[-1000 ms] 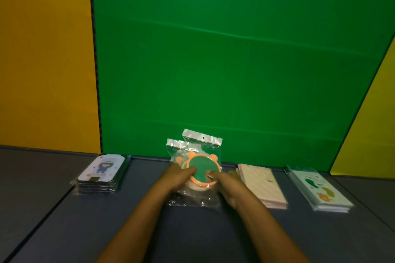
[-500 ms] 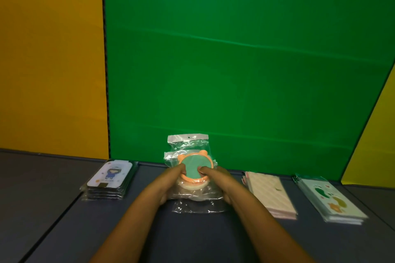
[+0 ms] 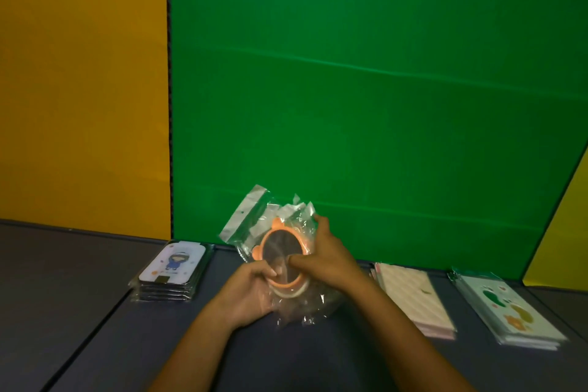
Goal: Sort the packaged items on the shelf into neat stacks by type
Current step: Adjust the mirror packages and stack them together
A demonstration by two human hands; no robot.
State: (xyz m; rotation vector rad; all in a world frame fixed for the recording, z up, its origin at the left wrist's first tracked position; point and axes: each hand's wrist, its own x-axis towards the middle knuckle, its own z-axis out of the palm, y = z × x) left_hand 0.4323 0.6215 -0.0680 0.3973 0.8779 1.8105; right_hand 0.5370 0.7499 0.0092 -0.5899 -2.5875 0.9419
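The dark grey shelf [image 3: 95, 312] carries three stacks near its back edge: cartoon-figure packs [image 3: 173, 267] toward the left, pink striped packs [image 3: 416, 296] right of the middle, and pale green packs [image 3: 512, 312] nearest the right end. The three stand well apart from one another.

Between the left hand [image 3: 245, 293] and right hand [image 3: 327, 256], fingers [image 3: 300, 259] hold bagged round mirrors [image 3: 280, 261] above the shelf [image 3: 95, 312]; the cartoon-card stack [image 3: 173, 269] lies left of them, the striped stack [image 3: 413, 297] right, the printed-card stack [image 3: 509, 309] farther right.
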